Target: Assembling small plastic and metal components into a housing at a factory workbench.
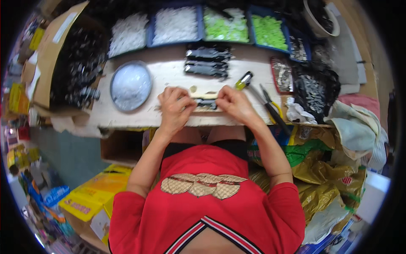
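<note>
Both hands are in close at the near edge of the white worktable (165, 57), and between them sits a small dark part (206, 103), lying in a pale, narrow holder (202, 95) right in front of the person. The left hand (174, 106) is at the part's left end, thumb and fingertips drawn narrow, nearly together. Over on the right, the right hand (235, 103) has its fingers curled and bunched narrow at the right end. Whether either is truly pinching the part, I cannot tell; it's blurred and partly covered by the fingers.

Just beyond the holder, black strip-like parts (207, 67) lie stacked crosswise. Out left, a round grey dish (149, 86) carries clear pieces, and farther left a cardboard box (59, 42) is loaded with dark, shiny parts. Along the far side, 4 blue trays (175, 43) stand in a row: 2 with white pieces, 1 mixing green and white, 1 all green.

Near the right hand lies a yellow-and-black tool (244, 80), with pliers (269, 100) to its right. Beyond them, a red tray (274, 75) of metal pieces, then crumpled white tissue (299, 112) beside a black plastic bag (333, 86).
</note>
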Tool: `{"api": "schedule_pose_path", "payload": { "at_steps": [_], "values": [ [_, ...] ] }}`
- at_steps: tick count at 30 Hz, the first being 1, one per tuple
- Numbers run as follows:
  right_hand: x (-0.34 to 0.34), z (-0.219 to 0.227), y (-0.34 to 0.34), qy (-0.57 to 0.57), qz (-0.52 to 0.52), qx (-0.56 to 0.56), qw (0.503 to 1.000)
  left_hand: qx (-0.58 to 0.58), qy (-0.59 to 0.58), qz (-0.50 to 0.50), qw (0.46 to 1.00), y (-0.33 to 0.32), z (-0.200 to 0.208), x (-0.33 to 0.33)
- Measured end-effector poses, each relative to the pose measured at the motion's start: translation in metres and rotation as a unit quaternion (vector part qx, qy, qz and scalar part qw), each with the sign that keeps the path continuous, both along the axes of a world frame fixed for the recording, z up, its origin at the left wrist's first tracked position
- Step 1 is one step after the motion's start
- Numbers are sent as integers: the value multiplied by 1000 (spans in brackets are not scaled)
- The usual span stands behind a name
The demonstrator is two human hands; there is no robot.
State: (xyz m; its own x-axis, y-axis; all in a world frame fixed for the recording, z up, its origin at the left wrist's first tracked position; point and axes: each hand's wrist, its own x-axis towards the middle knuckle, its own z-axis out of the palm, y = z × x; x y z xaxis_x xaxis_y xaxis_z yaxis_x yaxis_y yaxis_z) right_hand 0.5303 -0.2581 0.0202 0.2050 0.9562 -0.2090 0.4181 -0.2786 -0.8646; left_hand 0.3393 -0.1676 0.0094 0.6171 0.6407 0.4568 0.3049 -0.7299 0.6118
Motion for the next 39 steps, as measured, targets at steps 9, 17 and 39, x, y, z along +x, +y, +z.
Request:
{"api": "schedule_pose_path", "payload": {
  "at_steps": [9, 17, 39],
  "values": [
    [94, 48, 29, -138, -137, 119, 974, -35, 2, -2, 999, -3, 1, -3],
    [270, 42, 80, -558, -280, -22, 781, -44, 5, 5, 999, -5, 3, -3],
    [-35, 40, -4, 415, -49, 105, 903, 96, -21, -56, 994, 2, 31, -21]
  ]
}}
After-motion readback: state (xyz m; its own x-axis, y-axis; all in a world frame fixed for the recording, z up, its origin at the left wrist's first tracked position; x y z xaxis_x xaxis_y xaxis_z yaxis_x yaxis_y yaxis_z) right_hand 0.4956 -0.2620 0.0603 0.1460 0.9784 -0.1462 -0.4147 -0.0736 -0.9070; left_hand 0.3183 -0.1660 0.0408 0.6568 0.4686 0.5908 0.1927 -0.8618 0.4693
